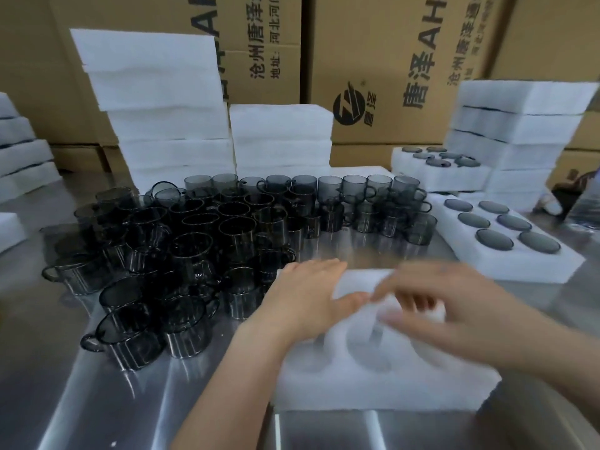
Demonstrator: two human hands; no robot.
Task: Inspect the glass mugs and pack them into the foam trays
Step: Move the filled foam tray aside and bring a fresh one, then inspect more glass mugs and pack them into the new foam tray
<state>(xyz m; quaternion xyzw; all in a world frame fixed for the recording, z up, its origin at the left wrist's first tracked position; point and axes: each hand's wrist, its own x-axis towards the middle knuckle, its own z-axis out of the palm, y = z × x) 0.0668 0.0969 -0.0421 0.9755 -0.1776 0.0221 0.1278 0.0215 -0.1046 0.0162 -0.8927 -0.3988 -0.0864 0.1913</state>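
A white foam tray (373, 388) with round empty pockets lies on the steel table right in front of me. My left hand (305, 300) rests flat on its far left part, fingers together. My right hand (435, 306) is blurred by motion over the tray's far middle, fingers spread near a foam piece; whether it grips anything I cannot tell. Many smoky dark glass mugs (201, 241) stand crowded on the table to the left and behind the tray. A filled foam tray (506, 254) with several mugs in its pockets lies at the right.
Stacks of white foam trays (162, 118) rise behind the mugs, with more packed trays (513, 138) stacked at the far right and foam pieces (22, 157) at the far left. Cardboard boxes (383, 60) form a wall behind. The steel table (130, 410) reflects light near me.
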